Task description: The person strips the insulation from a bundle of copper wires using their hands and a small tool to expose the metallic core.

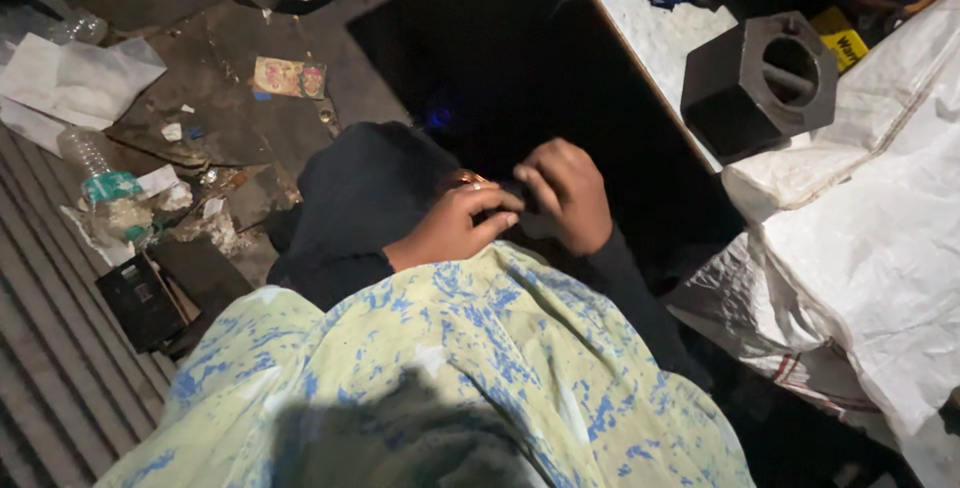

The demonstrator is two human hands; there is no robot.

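My left hand [448, 229] and my right hand [568, 195] meet over my lap, fingers pinched together on a small dark object [507, 195] between them. What the object is cannot be made out in the dim light. A coppery, shiny bit [466, 180] shows just above my left hand's knuckles. Both arms wear dark sleeves. A pale yellow cloth with blue blotches [480, 348] covers my lap below the hands, and a dark garment [360, 193] lies to their left.
A black hexagonal metal block [745, 88] with a round hole stands on a speckled tabletop [650, 33] at upper right. White woven sacks [880, 238] pile up at the right. Litter, a plastic bottle [100, 173], a black box [140, 300] and corrugated sheet [50, 348] lie at left.
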